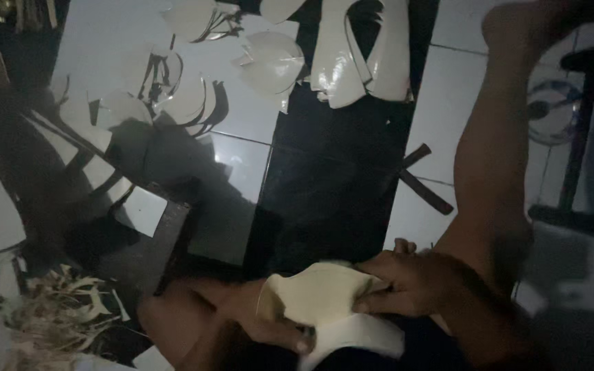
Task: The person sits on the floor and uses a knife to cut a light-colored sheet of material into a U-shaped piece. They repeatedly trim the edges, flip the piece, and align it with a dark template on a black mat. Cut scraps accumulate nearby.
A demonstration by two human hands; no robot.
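Note:
A pale cream curved piece of sheet material [321,295] lies across my lap at the bottom centre. My right hand [407,278] pinches its right edge with thumb and fingers. My left hand [269,330] grips the same piece from below on its left side. A white piece [355,336] sits just under it. The scene is dim.
Several similar cream cut shapes [269,62] and a folded one [362,58] lie on the white tiled floor [441,110] and dark mat [331,185] ahead. A dark strip [424,192] lies at right. A dark block [149,244] and straw-like scraps [56,309] sit at left.

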